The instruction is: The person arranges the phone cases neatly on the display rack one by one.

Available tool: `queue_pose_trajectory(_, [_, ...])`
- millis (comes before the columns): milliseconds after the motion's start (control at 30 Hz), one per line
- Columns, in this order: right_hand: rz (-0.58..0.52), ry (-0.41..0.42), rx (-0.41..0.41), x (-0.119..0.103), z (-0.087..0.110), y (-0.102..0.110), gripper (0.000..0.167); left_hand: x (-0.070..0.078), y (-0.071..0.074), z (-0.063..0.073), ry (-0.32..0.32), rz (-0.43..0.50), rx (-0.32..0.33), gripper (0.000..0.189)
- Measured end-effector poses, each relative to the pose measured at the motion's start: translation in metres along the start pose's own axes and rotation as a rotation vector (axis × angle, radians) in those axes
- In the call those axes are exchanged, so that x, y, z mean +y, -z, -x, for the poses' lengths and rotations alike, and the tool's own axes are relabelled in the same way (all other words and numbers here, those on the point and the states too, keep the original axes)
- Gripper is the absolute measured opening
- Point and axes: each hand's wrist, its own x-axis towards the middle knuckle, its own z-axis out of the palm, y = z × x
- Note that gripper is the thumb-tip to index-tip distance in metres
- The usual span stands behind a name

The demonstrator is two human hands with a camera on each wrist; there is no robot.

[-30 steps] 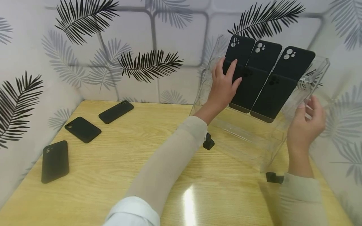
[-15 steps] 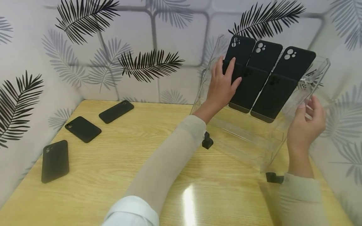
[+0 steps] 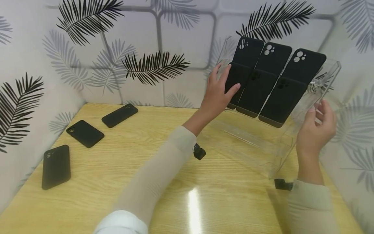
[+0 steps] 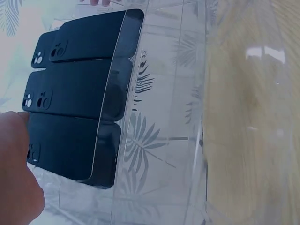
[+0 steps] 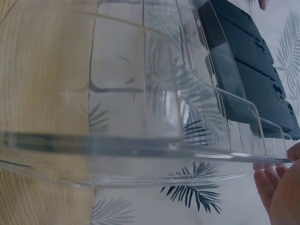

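Observation:
A clear plastic display stand (image 3: 245, 134) holds black phone cases in two rows, front ones overlapping those behind. My left hand (image 3: 214, 92) is at the left edge of the front left phone case (image 3: 237, 78), fingers spread and thumb over its face; whether it still touches the case, I cannot tell. Beside that case are the front middle case (image 3: 258, 92) and front right case (image 3: 283, 100). My right hand (image 3: 317, 128) pinches the stand's right side edge between thumb and fingers. The right wrist view shows that hand (image 5: 281, 187) at the clear panel's edge.
Three black phone cases lie at the left of the wooden table (image 3: 140, 182): a near one (image 3: 56, 167), a middle one (image 3: 85, 134) and a far one (image 3: 119, 115). Leaf-patterned walls (image 3: 181, 87) stand behind and at both sides.
My left hand has moved left and a little down, baring more of the front left phone case. My right hand and the stand have stayed put.

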Motion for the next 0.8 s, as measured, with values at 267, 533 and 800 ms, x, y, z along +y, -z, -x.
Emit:
queue_pose_trajectory(267, [0.004, -0.031, 0.002, -0.002, 0.001, 0.002, 0.034, -0.030, 0.033, 0.040, -0.024, 0.035, 0.021, 0.069])
queue_pose_trajectory(533, [0.004, -0.038, 0.006, -0.001, 0.001, 0.000, 0.033, -0.073, 0.085, 0.085, 0.053, -0.026, 0.033, 0.066])
queue_pose_trajectory(800, [0.008, -0.025, 0.002, -0.002, 0.001, -0.001, 0.033, -0.112, 0.140, 0.141, 0.117, -0.144, 0.038, 0.064])
